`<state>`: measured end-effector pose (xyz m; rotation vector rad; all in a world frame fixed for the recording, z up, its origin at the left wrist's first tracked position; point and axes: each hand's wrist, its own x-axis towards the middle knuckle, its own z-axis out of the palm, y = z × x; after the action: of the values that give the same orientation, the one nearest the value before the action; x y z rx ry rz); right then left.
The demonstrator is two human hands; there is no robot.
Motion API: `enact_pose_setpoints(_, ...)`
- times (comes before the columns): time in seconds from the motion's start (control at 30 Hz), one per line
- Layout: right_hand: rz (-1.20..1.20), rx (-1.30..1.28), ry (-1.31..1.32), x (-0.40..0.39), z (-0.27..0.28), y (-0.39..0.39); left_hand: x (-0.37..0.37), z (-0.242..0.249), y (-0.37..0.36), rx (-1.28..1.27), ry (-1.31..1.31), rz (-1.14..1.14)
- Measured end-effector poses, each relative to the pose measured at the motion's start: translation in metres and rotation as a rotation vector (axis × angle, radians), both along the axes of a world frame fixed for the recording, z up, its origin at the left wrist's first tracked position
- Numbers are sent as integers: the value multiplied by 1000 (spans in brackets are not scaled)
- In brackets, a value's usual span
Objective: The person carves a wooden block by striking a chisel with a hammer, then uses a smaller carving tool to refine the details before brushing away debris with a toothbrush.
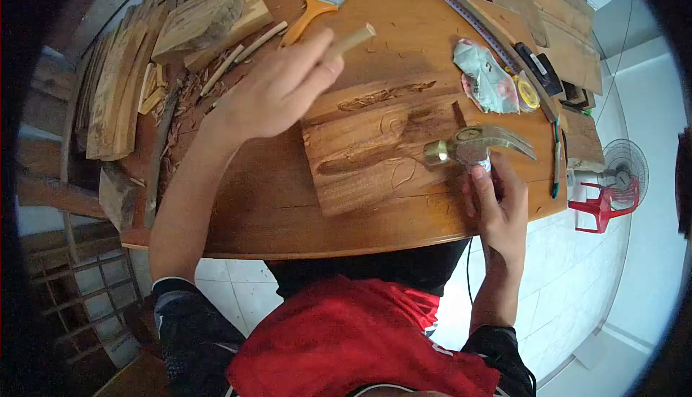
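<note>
My right hand (pixel 499 199) is closed around a claw hammer (pixel 472 148), whose metal head is raised over the right end of a carved wooden board (pixel 353 192). Grooves and leaf-like outlines are cut into the board's surface. Up and to the left, my left hand (pixel 270 94) grips a round wooden handle (pixel 353 41) that sticks out past its fingers. The other end of that handle is hidden by the hand. Just beyond the left fingers lies a flat paintbrush (pixel 310 16) with an orange handle.
Wood blocks (pixel 202 22) and thin sticks (pixel 220 71) crowd the table's left side among shavings. At right lie a crumpled plastic bag (pixel 479 73), a yellow tape roll (pixel 528 93), a black object (pixel 539 69) and a long ruler (pixel 468 9). A fan (pixel 621 174) stands beyond the table (pixel 288 228).
</note>
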<state>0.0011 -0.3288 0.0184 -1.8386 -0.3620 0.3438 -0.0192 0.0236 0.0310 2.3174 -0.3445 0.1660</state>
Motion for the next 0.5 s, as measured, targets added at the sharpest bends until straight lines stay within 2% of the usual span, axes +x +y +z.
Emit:
enact_pose_setpoints(0.07,-16,22,23,0,0,1,-2,7,-13,154,64,-49)
enact_pose_setpoints(0.27,-14,10,12,0,1,1,15,-3,-24,289,-110,-151)
enact_pose_setpoints(0.5,57,-71,12,5,3,-4,17,-6,-33,470,-83,-67)
